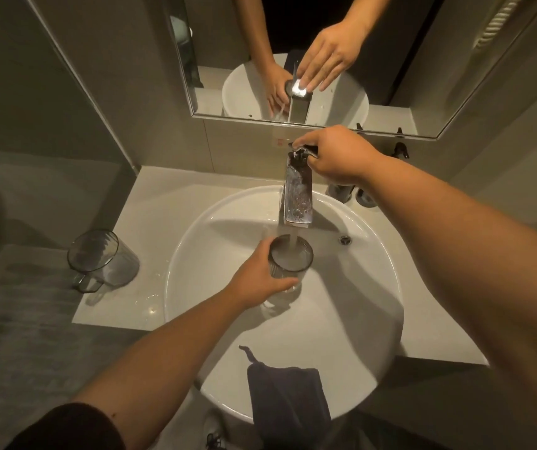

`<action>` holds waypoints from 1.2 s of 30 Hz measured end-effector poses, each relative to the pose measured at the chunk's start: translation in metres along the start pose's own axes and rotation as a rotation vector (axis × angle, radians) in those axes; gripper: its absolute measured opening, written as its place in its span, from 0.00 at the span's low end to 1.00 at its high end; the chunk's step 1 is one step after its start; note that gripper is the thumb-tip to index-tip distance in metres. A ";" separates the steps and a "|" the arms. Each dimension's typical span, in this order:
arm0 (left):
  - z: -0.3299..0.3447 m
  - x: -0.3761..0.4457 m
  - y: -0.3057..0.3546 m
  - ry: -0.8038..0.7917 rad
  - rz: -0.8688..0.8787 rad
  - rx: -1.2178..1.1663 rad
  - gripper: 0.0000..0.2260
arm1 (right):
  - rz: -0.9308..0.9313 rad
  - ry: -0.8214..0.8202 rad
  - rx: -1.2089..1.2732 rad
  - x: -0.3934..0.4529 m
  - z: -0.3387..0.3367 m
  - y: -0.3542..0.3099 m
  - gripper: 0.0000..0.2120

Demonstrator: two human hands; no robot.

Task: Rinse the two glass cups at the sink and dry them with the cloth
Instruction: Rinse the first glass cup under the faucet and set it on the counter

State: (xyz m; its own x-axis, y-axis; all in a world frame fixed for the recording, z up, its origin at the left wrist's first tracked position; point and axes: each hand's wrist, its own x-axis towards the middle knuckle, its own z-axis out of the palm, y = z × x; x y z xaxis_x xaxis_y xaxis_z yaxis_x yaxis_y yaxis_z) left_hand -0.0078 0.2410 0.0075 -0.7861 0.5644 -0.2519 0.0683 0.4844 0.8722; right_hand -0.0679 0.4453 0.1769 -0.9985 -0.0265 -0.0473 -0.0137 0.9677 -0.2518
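My left hand (257, 276) grips a ribbed glass cup (289, 259) upright inside the white basin (380, 287), right under the chrome tap spout (298, 198). Water streams from the spout into the cup. My right hand (335, 154) rests on the tap's lever (302, 149) at the back, fingers laid over it. The second glass cup (101, 258), with a handle, stands on the counter to the left of the basin. A dark cloth (288, 401) hangs over the basin's near rim.
A mirror (293, 60) on the wall behind the tap reflects both hands. Two dispenser bottles (366, 198) stand behind my right forearm. The pale counter (150, 206) ends in an edge at the left, with grey floor below.
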 end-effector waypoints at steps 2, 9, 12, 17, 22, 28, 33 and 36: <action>0.004 -0.002 0.000 -0.038 0.002 0.038 0.38 | 0.002 0.000 -0.002 -0.001 0.000 0.001 0.19; -0.015 0.015 0.006 0.101 0.086 0.669 0.36 | 0.002 0.004 -0.005 0.000 -0.001 0.000 0.19; -0.021 0.012 0.004 0.010 0.082 1.077 0.33 | -0.005 0.005 -0.007 -0.001 -0.001 0.000 0.19; -0.038 0.008 0.010 0.068 0.226 1.532 0.24 | -0.011 0.006 -0.001 0.000 -0.001 0.001 0.18; -0.051 0.005 0.043 -0.167 0.173 1.903 0.24 | -0.001 0.005 0.014 0.000 0.000 0.001 0.18; -0.055 -0.001 0.071 -0.324 0.162 2.005 0.29 | -0.004 0.005 0.013 -0.001 -0.001 0.001 0.19; -0.056 -0.006 0.044 -0.102 -0.186 0.742 0.31 | -0.008 0.001 -0.010 0.000 0.000 0.003 0.19; -0.036 -0.015 0.015 -0.050 -0.294 -0.075 0.22 | -0.004 -0.001 -0.023 -0.001 -0.001 0.002 0.19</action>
State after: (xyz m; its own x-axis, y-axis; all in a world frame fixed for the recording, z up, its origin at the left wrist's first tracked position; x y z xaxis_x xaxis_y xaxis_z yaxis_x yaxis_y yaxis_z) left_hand -0.0171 0.2154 0.0397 -0.7344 0.4402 -0.5165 -0.2044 0.5823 0.7869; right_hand -0.0674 0.4475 0.1772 -0.9984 -0.0306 -0.0472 -0.0190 0.9731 -0.2295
